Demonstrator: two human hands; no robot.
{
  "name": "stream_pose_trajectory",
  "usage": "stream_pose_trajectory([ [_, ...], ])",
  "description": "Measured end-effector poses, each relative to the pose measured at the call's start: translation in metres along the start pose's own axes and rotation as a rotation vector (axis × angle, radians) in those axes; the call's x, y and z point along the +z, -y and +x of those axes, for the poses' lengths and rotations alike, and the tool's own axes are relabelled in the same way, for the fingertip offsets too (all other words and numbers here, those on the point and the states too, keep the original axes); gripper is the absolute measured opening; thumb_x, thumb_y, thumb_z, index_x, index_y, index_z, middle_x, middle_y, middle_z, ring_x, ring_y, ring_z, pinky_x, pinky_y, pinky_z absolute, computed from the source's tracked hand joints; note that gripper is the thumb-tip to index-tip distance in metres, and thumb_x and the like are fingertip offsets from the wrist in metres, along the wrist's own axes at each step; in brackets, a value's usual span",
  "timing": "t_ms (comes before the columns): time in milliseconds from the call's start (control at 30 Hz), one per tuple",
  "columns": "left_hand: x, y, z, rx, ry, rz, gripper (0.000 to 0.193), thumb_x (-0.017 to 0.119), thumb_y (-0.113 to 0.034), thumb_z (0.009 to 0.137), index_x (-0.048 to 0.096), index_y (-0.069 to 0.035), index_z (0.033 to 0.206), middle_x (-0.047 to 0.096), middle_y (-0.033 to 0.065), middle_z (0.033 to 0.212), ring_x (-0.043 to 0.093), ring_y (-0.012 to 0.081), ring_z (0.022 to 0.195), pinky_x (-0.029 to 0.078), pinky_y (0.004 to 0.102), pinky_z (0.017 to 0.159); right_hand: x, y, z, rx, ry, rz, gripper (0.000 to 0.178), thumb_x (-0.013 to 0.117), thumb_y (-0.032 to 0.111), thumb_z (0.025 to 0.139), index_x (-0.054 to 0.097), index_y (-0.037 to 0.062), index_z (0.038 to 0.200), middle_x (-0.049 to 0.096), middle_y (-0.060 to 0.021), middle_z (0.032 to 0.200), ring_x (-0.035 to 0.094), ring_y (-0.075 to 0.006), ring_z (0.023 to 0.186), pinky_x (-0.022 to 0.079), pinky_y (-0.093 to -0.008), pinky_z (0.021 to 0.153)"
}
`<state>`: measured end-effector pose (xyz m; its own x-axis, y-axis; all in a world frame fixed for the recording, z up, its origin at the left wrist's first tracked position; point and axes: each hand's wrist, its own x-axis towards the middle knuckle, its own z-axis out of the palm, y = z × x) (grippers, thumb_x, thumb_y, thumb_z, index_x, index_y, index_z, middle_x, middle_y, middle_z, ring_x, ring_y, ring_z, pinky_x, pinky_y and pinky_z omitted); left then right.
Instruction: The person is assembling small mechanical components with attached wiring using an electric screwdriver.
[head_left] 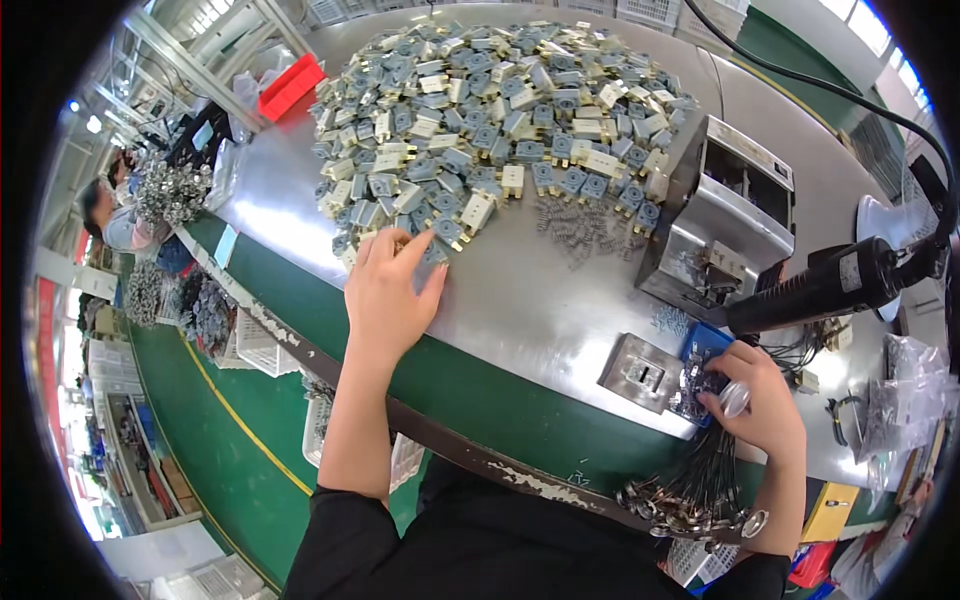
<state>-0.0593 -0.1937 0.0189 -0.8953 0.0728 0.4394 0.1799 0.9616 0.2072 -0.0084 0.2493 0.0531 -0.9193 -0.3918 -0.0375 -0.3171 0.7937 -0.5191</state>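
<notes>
Left hand [388,280] at lower edge of block pile [500,110], left of centre: fingers bent, thumb apart, any grip hidden. Right hand [765,410], lower right: half-closed over metal bits [691,382] in blue tray [706,336], presumably close for easy picking; round silvery piece [735,399] against fingers, hold unclear. Grey block [446,230] near left index fingertip: long axis and prongs [460,243] toward lower right.

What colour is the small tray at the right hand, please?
The small tray is blue; it shows best in the head view.
</notes>
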Motion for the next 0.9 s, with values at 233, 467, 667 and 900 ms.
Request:
stream_pose_trajectory([
  [233,0.005,0.016,-0.038,0.219,0.130,-0.194,0.041,0.088,-0.014,0.076,0.074,-0.004,0.113,0.067,0.0133,0.119,0.065,0.0351,0.106,0.054,0.0448,0.089,0.004,0.002,0.007,-0.049,0.095,-0.112,0.015,0.077,0.005,0.075,0.072,0.0035,0.089,0.065,-0.0118,0.091,0.060,-0.0368,0.085,0.049,-0.0446,0.079],
  [467,0.004,0.003,-0.030,0.159,0.160,-0.495,0.045,0.097,-0.014,0.065,0.072,-0.009,0.102,0.070,0.0063,0.107,0.068,0.0246,0.087,0.055,0.0352,0.076,0.009,-0.003,0.005,-0.059,0.124,-0.109,0.013,0.074,0.001,0.076,0.063,0.0005,0.083,0.062,-0.0134,0.091,0.058,-0.0374,0.086,0.045,-0.0437,0.081],
  [667,0.003,-0.016,-0.027,0.030,0.268,-0.717,0.060,0.096,-0.006,0.067,0.069,-0.007,0.120,0.075,0.0053,0.103,0.064,0.0155,0.084,0.054,0.0300,0.075,0.014,-0.002,0.001,-0.004,-0.006,0.004,0.014,0.067,-0.003,0.086,0.058,-0.0007,0.097,0.062,-0.0147,0.098,0.060,-0.0368,0.091,0.049,-0.0424,0.083],
  [900,-0.019,-0.065,0.008,0.318,0.160,-0.808,0.061,0.095,-0.002,0.067,0.069,-0.005,0.122,0.076,0.0075,0.101,0.069,0.0196,0.086,0.056,0.0330,0.077,0.018,-0.011,-0.004,-0.036,-0.169,0.108,0.018,0.068,-0.007,0.083,0.057,-0.0020,0.097,0.063,-0.0141,0.094,0.065,-0.0305,0.078,0.053,-0.0361,0.072],
])
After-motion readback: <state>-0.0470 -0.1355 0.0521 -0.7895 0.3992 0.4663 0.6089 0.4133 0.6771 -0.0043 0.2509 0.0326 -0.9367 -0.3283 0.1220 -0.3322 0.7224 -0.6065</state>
